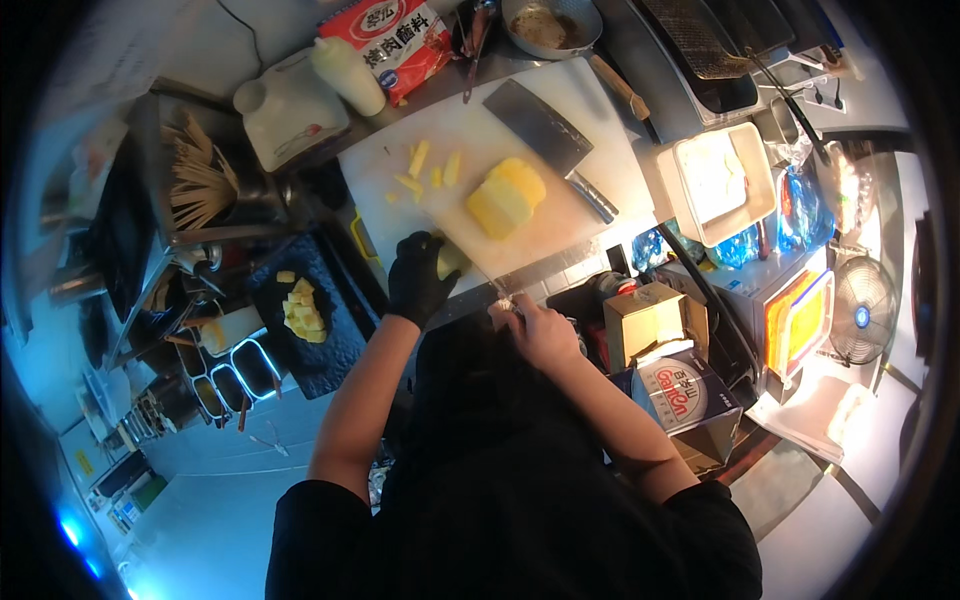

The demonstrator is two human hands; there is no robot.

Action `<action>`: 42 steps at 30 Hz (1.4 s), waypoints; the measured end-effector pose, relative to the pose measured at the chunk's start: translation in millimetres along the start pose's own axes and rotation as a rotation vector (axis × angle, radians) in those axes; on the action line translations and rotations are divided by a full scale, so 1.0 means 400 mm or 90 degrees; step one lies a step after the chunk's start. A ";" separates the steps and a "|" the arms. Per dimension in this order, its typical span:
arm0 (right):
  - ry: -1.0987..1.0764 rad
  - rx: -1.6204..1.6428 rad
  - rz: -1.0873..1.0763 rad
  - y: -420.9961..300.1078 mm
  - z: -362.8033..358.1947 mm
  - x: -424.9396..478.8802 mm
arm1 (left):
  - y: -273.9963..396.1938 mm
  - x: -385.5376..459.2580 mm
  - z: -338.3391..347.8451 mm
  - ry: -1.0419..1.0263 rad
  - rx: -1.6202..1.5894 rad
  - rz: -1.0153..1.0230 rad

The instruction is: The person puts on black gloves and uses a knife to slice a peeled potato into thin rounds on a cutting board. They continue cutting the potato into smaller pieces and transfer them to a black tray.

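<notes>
My left hand [418,277], in a black glove, rests at the near left edge of a white cutting board [600,142], its fingers around a pale yellow piece of food [450,259]. My bare right hand [546,331] grips a knife at the board's near edge. The slim knife blade [480,259] points up and left, close beside that piece; whether it touches is unclear. Further up the board lies a larger yellow block [506,199], probably fruit. Several yellow strips [420,169] are scattered left of it. A cleaver [536,124] lies flat across the board's far side.
A dark textured tray [334,367] at left bears yellow chunks [304,311]. Beyond the board are a squeeze bottle [349,75], a red seasoning bag [390,45] and a metal pan [553,30]. A white tub [716,180] and cardboard boxes [652,322] stand at right.
</notes>
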State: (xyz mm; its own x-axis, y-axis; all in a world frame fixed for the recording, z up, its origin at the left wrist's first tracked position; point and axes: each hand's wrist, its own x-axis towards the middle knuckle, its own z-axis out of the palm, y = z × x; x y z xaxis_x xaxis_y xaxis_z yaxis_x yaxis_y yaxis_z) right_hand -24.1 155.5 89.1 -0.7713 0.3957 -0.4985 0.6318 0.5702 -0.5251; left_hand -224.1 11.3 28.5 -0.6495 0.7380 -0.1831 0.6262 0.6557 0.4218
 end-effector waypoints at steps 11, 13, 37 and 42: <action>0.006 -0.007 -0.045 -0.040 -0.011 -0.039 | -0.008 0.008 0.007 -0.053 0.064 -0.011; 0.002 -0.014 -0.042 -0.041 -0.010 -0.038 | -0.012 0.005 0.006 -0.043 0.054 0.002; -0.018 -0.011 -0.014 -0.035 0.075 0.064 | -0.013 -0.004 0.007 0.002 -0.009 0.017; 0.010 0.006 -0.042 -0.072 0.020 0.029 | -0.043 -0.042 0.016 0.018 0.021 0.035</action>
State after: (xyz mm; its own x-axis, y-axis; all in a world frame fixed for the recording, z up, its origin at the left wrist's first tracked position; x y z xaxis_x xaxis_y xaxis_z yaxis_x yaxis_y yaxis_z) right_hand -50.4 137.9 92.9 -0.8128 0.3681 -0.4515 0.5796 0.5891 -0.5631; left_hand -221.1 -11.4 18.8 -0.6250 0.7689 -0.1349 0.6751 0.6192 0.4010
